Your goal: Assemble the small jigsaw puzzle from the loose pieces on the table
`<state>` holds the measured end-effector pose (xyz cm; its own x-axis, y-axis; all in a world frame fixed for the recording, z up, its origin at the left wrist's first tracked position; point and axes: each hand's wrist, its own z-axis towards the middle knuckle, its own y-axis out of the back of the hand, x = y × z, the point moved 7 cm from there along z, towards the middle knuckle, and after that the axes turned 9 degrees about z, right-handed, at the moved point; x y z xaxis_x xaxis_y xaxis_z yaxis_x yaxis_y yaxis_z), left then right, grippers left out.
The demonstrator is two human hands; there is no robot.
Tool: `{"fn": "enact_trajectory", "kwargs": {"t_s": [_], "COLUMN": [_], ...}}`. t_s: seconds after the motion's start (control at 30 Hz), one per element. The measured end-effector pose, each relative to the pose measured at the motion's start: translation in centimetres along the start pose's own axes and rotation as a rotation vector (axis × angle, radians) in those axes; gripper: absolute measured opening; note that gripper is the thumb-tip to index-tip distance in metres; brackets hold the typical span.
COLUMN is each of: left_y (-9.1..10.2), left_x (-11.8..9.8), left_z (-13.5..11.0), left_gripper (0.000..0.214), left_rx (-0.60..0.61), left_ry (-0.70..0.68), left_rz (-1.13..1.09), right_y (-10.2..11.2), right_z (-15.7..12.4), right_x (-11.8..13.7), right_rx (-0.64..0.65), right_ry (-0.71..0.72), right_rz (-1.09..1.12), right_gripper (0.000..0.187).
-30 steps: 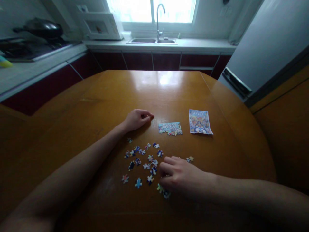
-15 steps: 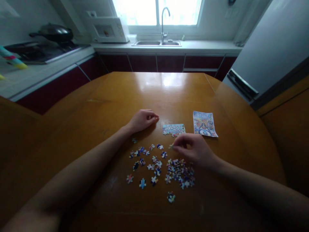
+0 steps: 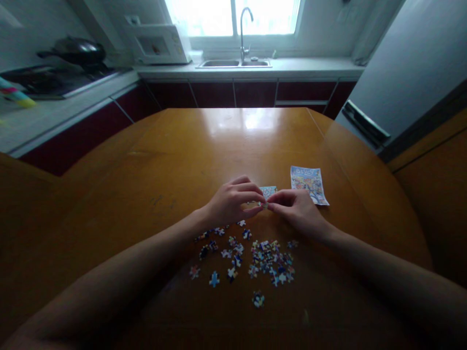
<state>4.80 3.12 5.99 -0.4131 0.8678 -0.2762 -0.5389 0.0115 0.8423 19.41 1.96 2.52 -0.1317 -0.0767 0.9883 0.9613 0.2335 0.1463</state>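
My left hand (image 3: 236, 200) and my right hand (image 3: 297, 209) meet over the joined part of a jigsaw puzzle (image 3: 269, 190), which they largely cover. Between their fingertips is a small, pale puzzle piece (image 3: 265, 205) at the joined part's near edge. The thumb and fingers of both hands are closed on this piece; its fit against its neighbours is hidden. Nearer to me lie a heap of loose puzzle pieces (image 3: 272, 260) and several scattered ones, among them a blue piece (image 3: 214, 279) and a reddish piece (image 3: 194, 271).
Right of my hands lies a printed picture sheet (image 3: 309, 184) on the wooden table (image 3: 219, 150). One loose piece (image 3: 258, 299) sits apart near me. Beyond the table are a counter with a sink (image 3: 219, 63), a stove with a pan (image 3: 78, 51), and a fridge (image 3: 397, 73).
My left hand has moved right from the bare table to the joined puzzle. My right hand has carried the pale piece slightly away from me to the puzzle's near edge.
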Motion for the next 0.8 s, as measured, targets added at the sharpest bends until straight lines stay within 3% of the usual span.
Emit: {"fn": "enact_trajectory", "kwargs": {"t_s": [0.13,0.37,0.53,0.8], "left_y": [-0.1,-0.7,-1.4,-1.6], "left_x": [0.2,2.7,2.9,2.5], "left_z": [-0.2,-1.4,-1.5,-1.5], "left_gripper": [0.012,0.013,0.014,0.015], "left_rx": [0.008,0.076,0.149,0.14], "left_ry": [-0.009,-0.014,-0.045,-0.085], "left_rz": [0.014,0.11,0.162,0.203], "right_y": [0.2,2.4,2.4,1.4], "right_z": [0.1,0.8,0.8,0.6], "right_x": [-0.4,-0.8,-0.8,-0.2], "right_rx": [-0.03,-0.186,-0.187,-0.147], "right_ry": [0.002,0.08,0.106,0.254], "right_rz": [0.003,-0.036,-0.1,-0.361], "right_gripper": [0.014,0.016,0.016,0.013]}}
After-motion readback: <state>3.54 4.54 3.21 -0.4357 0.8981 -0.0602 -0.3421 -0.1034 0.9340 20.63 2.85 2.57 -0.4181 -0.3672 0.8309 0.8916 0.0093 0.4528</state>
